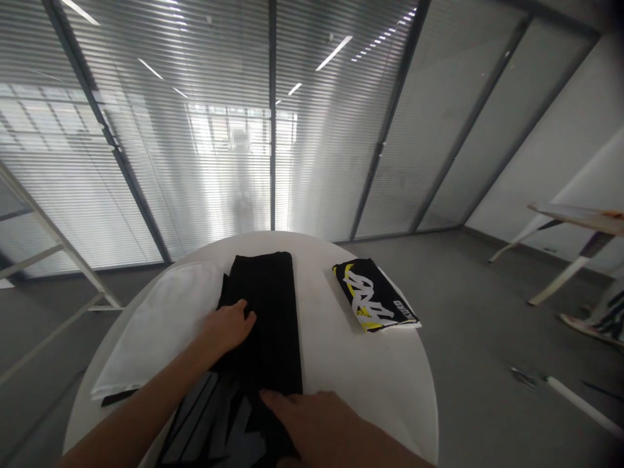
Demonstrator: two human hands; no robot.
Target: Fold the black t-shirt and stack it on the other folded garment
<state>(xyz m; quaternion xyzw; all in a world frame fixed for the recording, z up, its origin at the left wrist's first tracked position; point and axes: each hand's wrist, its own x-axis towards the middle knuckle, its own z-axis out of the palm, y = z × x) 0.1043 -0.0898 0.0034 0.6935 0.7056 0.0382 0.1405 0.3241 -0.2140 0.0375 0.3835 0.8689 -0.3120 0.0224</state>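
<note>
Left hand (pixel 228 327) and right hand (pixel 312 422) flat, fingers spread, pressing folded black cloth garment (pixel 266 312) on round white table (pixel 370 377); folded white cloth (pixel 160 325) left, black-yellow printed folded garment (pixel 374 294) right.

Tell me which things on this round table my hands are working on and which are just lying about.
In hand:
- black garment, lying flat, partly folded
- left hand resting on its left edge
- right hand flat on its near end

Lying about:
- white cloth, left of the black garment
- folded black shirt with yellow and white print, to the right
- round white table under everything
</note>
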